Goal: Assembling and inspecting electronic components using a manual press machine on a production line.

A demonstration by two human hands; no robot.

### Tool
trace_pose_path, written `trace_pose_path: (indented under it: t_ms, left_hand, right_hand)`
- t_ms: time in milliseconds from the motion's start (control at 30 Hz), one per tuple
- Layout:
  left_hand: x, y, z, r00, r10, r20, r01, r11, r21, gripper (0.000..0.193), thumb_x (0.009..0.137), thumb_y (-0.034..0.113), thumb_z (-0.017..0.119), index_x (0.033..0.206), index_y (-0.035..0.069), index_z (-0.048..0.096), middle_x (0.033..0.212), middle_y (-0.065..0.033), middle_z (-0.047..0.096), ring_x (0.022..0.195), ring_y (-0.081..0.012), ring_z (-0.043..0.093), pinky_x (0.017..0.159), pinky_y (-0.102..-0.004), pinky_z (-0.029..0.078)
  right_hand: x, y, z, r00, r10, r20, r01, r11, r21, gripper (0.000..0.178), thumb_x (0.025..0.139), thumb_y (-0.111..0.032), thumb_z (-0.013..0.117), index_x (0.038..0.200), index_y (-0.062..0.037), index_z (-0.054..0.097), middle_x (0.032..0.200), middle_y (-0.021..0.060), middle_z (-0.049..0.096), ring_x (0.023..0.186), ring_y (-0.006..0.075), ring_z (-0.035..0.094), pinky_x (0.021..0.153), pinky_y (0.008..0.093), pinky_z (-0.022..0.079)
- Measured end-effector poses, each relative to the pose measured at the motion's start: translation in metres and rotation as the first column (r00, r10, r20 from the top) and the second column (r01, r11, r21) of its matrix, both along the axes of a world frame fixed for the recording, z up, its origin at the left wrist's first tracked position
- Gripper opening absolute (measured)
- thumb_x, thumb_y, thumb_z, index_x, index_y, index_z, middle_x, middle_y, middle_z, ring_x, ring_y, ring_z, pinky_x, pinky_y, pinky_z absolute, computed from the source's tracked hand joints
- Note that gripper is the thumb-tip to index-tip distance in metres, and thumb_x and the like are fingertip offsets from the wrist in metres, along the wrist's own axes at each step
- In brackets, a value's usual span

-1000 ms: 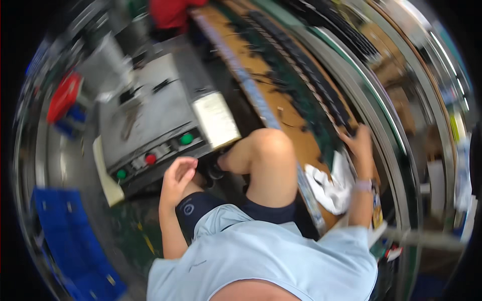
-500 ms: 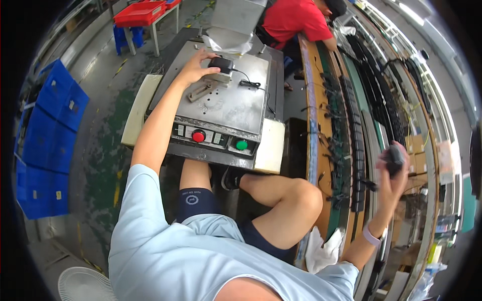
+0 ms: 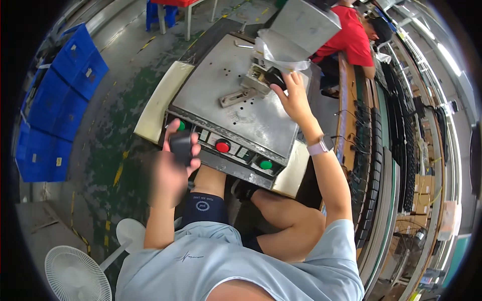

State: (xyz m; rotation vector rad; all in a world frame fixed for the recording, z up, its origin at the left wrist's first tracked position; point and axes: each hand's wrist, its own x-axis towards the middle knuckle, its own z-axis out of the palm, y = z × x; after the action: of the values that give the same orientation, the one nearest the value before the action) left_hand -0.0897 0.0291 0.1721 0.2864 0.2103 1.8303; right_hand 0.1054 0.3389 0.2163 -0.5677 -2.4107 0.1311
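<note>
My left hand (image 3: 168, 165), partly blurred, is closed around a black power adapter (image 3: 181, 147) in front of the machine's left front corner. My right hand (image 3: 295, 98) pinches a second black adapter (image 3: 275, 78) between thumb and fingers. This one sits tilted at the metal fixture (image 3: 256, 79) on the machine's steel plate (image 3: 211, 75); whether it is fully seated I cannot tell. A flat slotted metal clamp bar (image 3: 237, 98) lies beside the fixture. Along the front panel are a red button (image 3: 222, 145) and a green button (image 3: 266, 164).
A grey metal housing (image 3: 305, 27) with plastic film hangs over the plate's far side. To the right, a conveyor line (image 3: 351, 145) carries rows of black adapters and cables; a person in red (image 3: 346, 37) leans there. Blue bins (image 3: 45, 150) and a white fan (image 3: 75, 273) stand left.
My left hand has drawn back from the fixture toward me with an adapter. My right hand has swung in from the conveyor side, bringing another adapter to the fixture. The view has shifted.
</note>
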Motion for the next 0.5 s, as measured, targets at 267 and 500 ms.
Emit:
trace_pose_path:
  t_ms: [267,500]
  left_hand:
    - [-0.011,-0.009,-0.039,0.704,0.098,-0.704,-0.455,0.823,-0.34,0.038,0.088,-0.001,0.059,0.122,0.01,0.048,0.093,-0.0097,0.059,0.077,-0.0186,0.057,0.071,-0.0242,0.047]
    - [-0.05,0.029,-0.059,0.029,0.106,-0.994,-0.659,0.75,0.061,0.044,0.08,-0.004,0.066,0.119,0.007,0.05,0.097,-0.0077,0.061,0.079,-0.0167,0.057,0.076,-0.0266,0.047]
  right_hand:
    - [-0.04,-0.005,0.018,0.884,0.003,0.467,0.028,0.998,-0.059,0.074,0.088,-0.032,0.067,0.149,-0.0076,0.033,0.127,0.0193,0.053,0.115,0.0341,0.053,0.089,0.0431,0.049]
    - [0.029,-0.121,0.046,0.461,0.018,0.887,0.151,0.984,-0.099,0.125,0.062,-0.05,0.084,0.157,-0.0105,0.012,0.158,0.0247,0.017,0.145,0.0413,0.022,0.108,0.0593,0.036]
